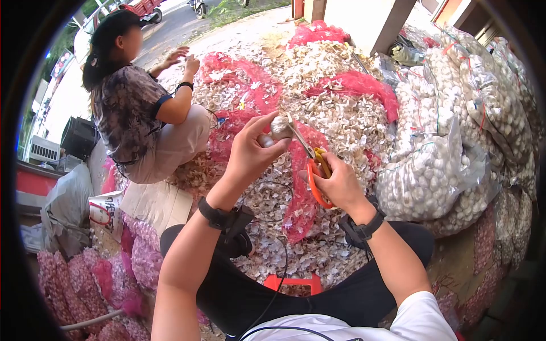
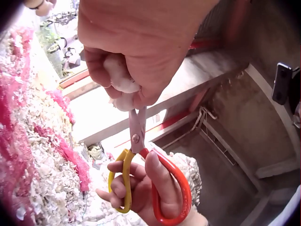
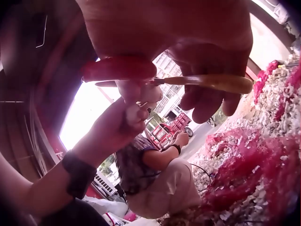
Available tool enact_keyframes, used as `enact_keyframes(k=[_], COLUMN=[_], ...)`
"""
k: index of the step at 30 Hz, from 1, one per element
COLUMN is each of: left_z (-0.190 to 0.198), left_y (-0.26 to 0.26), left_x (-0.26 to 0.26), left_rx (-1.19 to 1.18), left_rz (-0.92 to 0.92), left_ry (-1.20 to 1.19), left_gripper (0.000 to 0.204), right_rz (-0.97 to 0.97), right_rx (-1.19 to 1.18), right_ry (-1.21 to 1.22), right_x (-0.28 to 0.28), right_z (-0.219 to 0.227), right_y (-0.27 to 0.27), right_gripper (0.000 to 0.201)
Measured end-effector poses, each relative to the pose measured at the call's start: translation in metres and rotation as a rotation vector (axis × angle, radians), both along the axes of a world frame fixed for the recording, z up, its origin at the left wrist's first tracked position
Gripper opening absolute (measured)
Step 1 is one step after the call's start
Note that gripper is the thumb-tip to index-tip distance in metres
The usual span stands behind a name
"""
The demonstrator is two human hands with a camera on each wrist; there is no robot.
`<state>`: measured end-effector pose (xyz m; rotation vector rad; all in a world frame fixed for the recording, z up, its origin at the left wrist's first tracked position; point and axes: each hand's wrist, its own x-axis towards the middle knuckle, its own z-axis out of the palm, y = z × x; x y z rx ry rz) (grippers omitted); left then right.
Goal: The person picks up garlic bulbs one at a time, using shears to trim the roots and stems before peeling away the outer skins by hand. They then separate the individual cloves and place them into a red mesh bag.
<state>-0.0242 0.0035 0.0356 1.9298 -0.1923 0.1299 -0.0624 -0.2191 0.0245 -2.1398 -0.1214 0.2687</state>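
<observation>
In the head view my left hand (image 1: pixel 250 150) pinches a garlic bulb (image 1: pixel 280 128) between thumb and fingers. A second garlic bulb (image 1: pixel 265 140) sits deeper in the same hand, partly covered by the fingers. My right hand (image 1: pixel 344 184) grips a pair of scissors (image 1: pixel 310 152) with one orange-red and one yellow handle, thumb and fingers at the loops. The blades point up to the bulb, slightly parted. Seen from the left wrist, the scissors (image 2: pixel 136 138) have their tips right at the lower bulb (image 2: pixel 124 101), beneath the curled left fingers.
A heap of garlic skins (image 1: pixel 347 122) with red netting (image 1: pixel 301 210) spreads ahead. Clear bags of garlic (image 1: pixel 426 182) stack at right. Another person (image 1: pixel 139 108) crouches at left. Pink net sacks (image 1: pixel 79 284) lie lower left, a red stool (image 1: pixel 293 282) between my legs.
</observation>
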Motion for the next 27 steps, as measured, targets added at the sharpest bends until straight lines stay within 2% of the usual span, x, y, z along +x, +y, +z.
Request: enact_keyframes(k=[1,4,8,11,12,14,15,16,17,18,20,21,22,24,27], left_z=[-0.004,-0.002,-0.012,-0.006,-0.001,0.008,0.01,0.011,0.012,0.013,0.013,0.008,0.005,0.004,0.006], left_y=[-0.002,-0.002,0.0,0.0,-0.001,-0.002,-0.003,-0.003,-0.003,-0.005,-0.009,-0.013,-0.015,-0.021,-0.023], left_x=[0.002,0.001,0.007,0.007,0.006,0.005,0.004,0.003,0.002,0.001,-0.002,-0.004,-0.006,-0.01,-0.012], left_rx=[0.015,0.092,0.02,-0.01,-0.01,-0.277,-0.274,-0.43,-0.587,-0.585,-0.54,-0.548,-0.549,-0.477,-0.419], left_rz=[0.009,0.042,0.048,0.042,0.037,-0.056,-0.057,-0.123,-0.189,-0.193,-0.3,-0.33,-0.333,-0.326,-0.315], left_ry=[-0.055,0.011,-0.018,0.158,0.158,0.364,0.363,0.386,0.409,0.412,0.421,0.399,0.407,0.444,0.453], left_gripper=[0.058,0.059,0.061,0.061,0.061,0.062,0.062,0.062,0.063,0.063,0.064,0.065,0.065,0.066,0.062], right_rz=[-0.014,-0.068,-0.061,-0.087,-0.11,-0.134,-0.156,-0.179,-0.184,-0.189,-0.213,-0.164,-0.171,-0.087,-0.046], right_rx=[-0.019,-0.052,-0.061,-0.005,0.053,0.115,0.17,0.225,0.519,0.521,0.812,0.945,0.945,1.105,1.023], right_ry=[-0.013,-0.06,-0.122,-0.07,-0.043,-0.019,0.058,0.134,0.237,0.237,0.287,0.315,0.319,0.312,0.267], right_x=[0.0,-0.005,-0.002,0.0,0.001,0.007,0.011,0.014,0.017,0.018,0.017,0.018,0.017,0.016,0.019], right_z=[-0.004,-0.014,-0.018,-0.026,-0.027,-0.024,-0.018,-0.015,-0.021,-0.016,-0.004,-0.004,-0.003,0.003,0.003], right_y=[0.001,0.005,0.003,0.0,0.0,-0.002,-0.004,-0.005,-0.008,-0.007,-0.002,-0.003,-0.003,-0.005,-0.009], right_gripper=[0.058,0.051,0.047,0.047,0.047,0.048,0.045,0.043,0.038,0.038,0.035,0.032,0.032,0.026,0.026])
